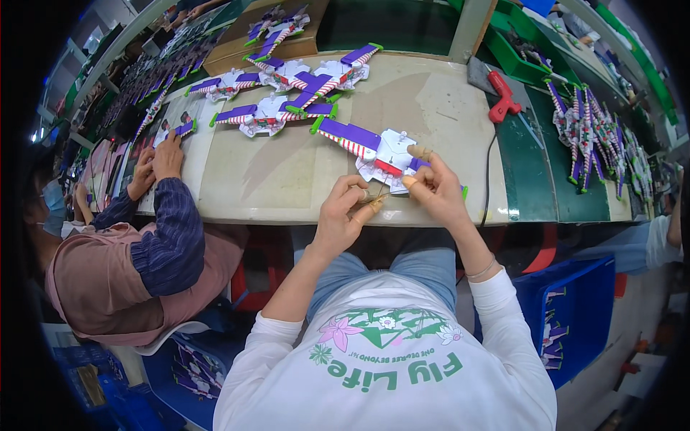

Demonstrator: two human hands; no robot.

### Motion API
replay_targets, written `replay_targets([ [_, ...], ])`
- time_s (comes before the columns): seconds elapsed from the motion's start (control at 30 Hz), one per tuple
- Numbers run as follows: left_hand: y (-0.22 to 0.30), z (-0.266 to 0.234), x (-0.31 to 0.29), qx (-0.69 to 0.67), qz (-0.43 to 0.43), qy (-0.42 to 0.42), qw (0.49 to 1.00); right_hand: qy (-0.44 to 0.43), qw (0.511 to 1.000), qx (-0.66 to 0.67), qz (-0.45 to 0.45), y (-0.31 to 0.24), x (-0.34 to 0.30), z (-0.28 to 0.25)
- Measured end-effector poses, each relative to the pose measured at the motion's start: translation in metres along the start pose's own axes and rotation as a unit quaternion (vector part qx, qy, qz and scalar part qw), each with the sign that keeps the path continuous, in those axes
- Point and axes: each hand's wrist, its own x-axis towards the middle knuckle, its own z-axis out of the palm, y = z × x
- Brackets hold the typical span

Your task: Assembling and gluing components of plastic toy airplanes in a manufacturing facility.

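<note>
Head view: a purple-and-white toy plane (394,148) sits at one o'clock over a pale, stained worktop (277,179).
The left hand (340,215) is pinched narrow at its near edge, any contents too small to tell; whether the right hand (440,189), by one wing, grips it cannot be told. Similar planes (271,108) cluster at eleven, a red glue gun (502,98) at two, a blue bin (588,305) at four, a co-worker (115,269) at nine.

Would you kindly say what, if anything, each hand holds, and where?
The right hand holds the winged toy near its right wing; the left hand seemingly pinches thin wires.
</note>
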Motion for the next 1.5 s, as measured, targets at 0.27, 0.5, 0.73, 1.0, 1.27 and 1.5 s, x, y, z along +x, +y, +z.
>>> replay_targets([
  [0.27,0.003,0.025,0.011,-0.310,-0.091,-0.052,0.945,0.057,0.933,-0.294,-0.198,-0.001,-0.010,0.027],
  [0.5,-0.009,0.030,0.019,-0.241,-0.075,-0.048,0.966,-0.125,0.992,0.010,-0.028,-0.012,-0.001,-0.007],
  [0.73,-0.001,0.030,0.016,0.010,0.021,0.096,0.995,-0.114,0.989,0.029,0.086,-0.014,0.012,-0.005],
  [1.0,-0.007,0.033,0.021,0.269,0.222,0.213,0.913,-0.029,0.999,-0.002,0.021,-0.008,0.012,0.004],
  [1.27,-0.011,0.034,0.020,0.235,0.170,0.188,0.938,0.074,0.960,-0.248,-0.103,-0.003,0.017,0.026],
  [1.5,-0.003,0.038,0.022,0.182,0.139,0.210,0.951,0.103,0.979,-0.161,-0.065,0.000,0.016,0.027],
])
